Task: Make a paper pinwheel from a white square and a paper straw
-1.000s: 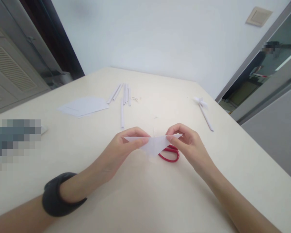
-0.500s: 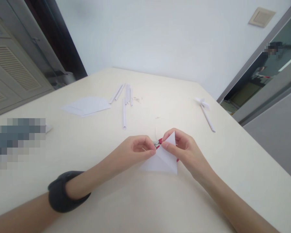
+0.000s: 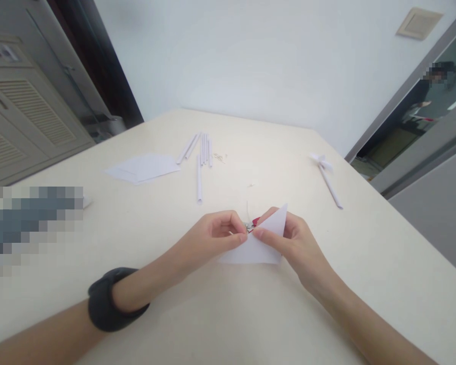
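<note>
A white paper sheet [image 3: 268, 248], folded or bent with one corner pointing up, is pinched between the thumb and fingers of my right hand [image 3: 289, 235]. My left hand [image 3: 222, 233] is closed in a pinch at the paper's upper left edge, its fingertips almost meeting my right thumb. A thin pale strand [image 3: 231, 233] pokes out between the left fingers; its other end is hidden. Behind the fingertips lies a metal hand tool with red handles [image 3: 256, 221], mostly covered by the paper and right hand. Another thin pale strand [image 3: 247, 210] sticks up just beyond it.
Farther back lie several rolled paper tubes [image 3: 199, 182], small thin scraps [image 3: 219, 157] and a stack of white paper [image 3: 152, 167]. A paper pinwheel on a tube [image 3: 329, 182] rests at right. A blurred-out item [image 3: 30, 218] is at left. Another person [image 3: 421, 101] shows beyond the doorway.
The view has shifted slightly, so everything sits a little farther right. The paper has tilted a bit under my right hand, covering more of the red handles. Both hands keep their pinch.
</note>
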A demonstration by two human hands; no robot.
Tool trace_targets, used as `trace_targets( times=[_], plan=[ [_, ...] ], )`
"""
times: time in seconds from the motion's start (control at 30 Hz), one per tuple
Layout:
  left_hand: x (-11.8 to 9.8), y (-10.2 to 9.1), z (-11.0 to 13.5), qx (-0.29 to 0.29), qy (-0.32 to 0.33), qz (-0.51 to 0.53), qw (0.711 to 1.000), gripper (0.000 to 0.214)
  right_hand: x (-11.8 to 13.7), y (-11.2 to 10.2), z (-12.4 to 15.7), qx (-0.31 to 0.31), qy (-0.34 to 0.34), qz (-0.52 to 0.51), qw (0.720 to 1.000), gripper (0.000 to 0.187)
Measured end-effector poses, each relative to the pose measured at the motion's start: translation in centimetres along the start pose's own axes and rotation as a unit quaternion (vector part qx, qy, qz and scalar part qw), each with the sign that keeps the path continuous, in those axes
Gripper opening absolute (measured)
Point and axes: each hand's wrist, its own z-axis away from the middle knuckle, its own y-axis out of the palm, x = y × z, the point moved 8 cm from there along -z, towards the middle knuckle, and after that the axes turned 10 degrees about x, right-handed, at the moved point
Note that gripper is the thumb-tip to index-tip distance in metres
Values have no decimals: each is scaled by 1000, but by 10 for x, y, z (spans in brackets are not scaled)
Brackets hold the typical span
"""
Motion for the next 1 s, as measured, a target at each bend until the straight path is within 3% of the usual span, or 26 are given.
trace_targets(
  times=[0.1, 0.23, 0.43, 0.6, 0.73, 0.83, 1.0],
  plan=[
    [-4, -2, 0, -8, 11, -23, 1000, 16, 4, -9, 1, -24, -4, -8, 1000, 18],
    [-9, -6, 0, -21, 13, -67, 997, 10, 14, -35, 3, -106, -35, -27, 993, 20],
    [-12, -18, 0, -51, 2, -79, 996, 10, 16, -59, 4, -156, -58, -61, 984, 19],
    [-17, -19, -2, -39, 31, -28, 998, 14, -8, -24, -3, -43, 45, -5, 998, 21],
    [-3, -2, -3, 28, -23, -22, 999, 15, -11, -4, -2, -9, 36, 38, 999, 21],
    [0, 7, -2, 56, -17, 2, 998, 13, -7, 3, -1, 14, 29, 53, 998, 18],
    [-5, -20, 1, -81, 21, 30, 996, 16, 2, 1, -2, 33, 4, 25, 999, 23]
  ],
)
